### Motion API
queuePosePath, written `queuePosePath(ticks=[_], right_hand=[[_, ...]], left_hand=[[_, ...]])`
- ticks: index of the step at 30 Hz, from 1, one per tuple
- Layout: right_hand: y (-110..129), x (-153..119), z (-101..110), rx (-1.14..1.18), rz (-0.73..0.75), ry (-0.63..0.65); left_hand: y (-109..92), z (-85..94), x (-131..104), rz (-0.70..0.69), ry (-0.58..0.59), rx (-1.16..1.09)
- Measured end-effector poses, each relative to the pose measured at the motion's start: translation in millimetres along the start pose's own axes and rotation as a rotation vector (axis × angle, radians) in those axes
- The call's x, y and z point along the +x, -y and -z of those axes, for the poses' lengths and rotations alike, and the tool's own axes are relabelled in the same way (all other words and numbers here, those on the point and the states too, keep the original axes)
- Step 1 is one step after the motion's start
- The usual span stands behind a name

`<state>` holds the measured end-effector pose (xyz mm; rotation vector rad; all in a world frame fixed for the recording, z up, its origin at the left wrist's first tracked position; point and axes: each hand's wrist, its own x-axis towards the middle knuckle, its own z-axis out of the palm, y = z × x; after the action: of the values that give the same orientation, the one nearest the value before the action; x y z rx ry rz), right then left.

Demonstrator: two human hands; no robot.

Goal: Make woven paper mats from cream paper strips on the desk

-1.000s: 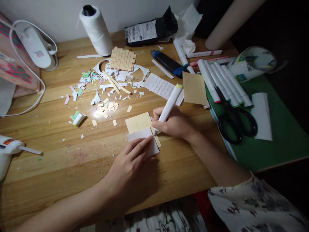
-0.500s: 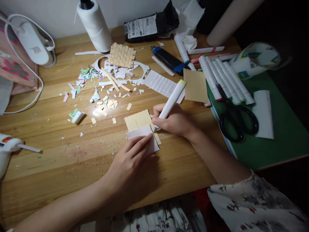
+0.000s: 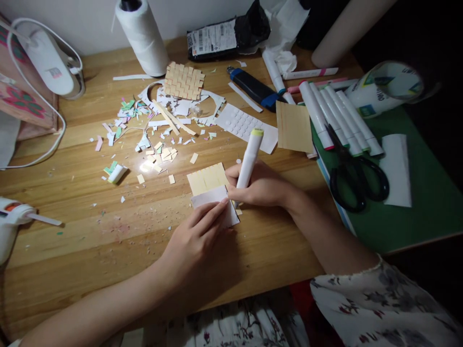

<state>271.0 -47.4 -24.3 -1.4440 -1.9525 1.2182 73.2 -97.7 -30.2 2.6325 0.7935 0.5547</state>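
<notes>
My left hand point(image 3: 197, 236) lies on a small white card point(image 3: 204, 197), its outstretched fingers pressing near the card's right edge. The card overlaps a yellow wood-grain paper piece point(image 3: 208, 178) on the desk. My right hand point(image 3: 262, 185) is closed round a white marker point(image 3: 250, 156) with a yellow-green end. The marker stands almost upright, its lower tip beside the card's right edge, where a sliver of yellow paper point(image 3: 238, 211) shows. Short dark marks run along that edge. Both thumbs are partly hidden.
Paper scraps point(image 3: 170, 154) and a white cap point(image 3: 117, 174) lie left of the card. Behind are a woven square point(image 3: 184, 81), a thread cone point(image 3: 142, 41) and a sticker sheet point(image 3: 240, 123). Black scissors point(image 3: 356, 171) and several markers point(image 3: 318, 115) lie right; a glue gun point(image 3: 14, 217) is far left.
My right hand has moved the marker a little down along the card's right edge, and the marker is now more upright. My left hand has stayed on the card.
</notes>
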Motion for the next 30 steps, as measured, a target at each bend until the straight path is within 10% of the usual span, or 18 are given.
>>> queuePosePath(ticks=[15, 24, 30], right_hand=[[3.8, -2.2, 5.3, 0.107, 0.014, 0.157], [-6.7, 8.0, 26.6, 0.655, -0.039, -0.729], [-10.6, 11.4, 23.0, 0.600, -0.001, -0.732]], left_hand=[[0.5, 0.1, -1.2, -0.020, 0.016, 0.014], [32.7, 44.4, 23.0, 0.102, -0.327, 0.036], [87.7, 47.5, 74.1, 0.166, -0.445, 0.085]])
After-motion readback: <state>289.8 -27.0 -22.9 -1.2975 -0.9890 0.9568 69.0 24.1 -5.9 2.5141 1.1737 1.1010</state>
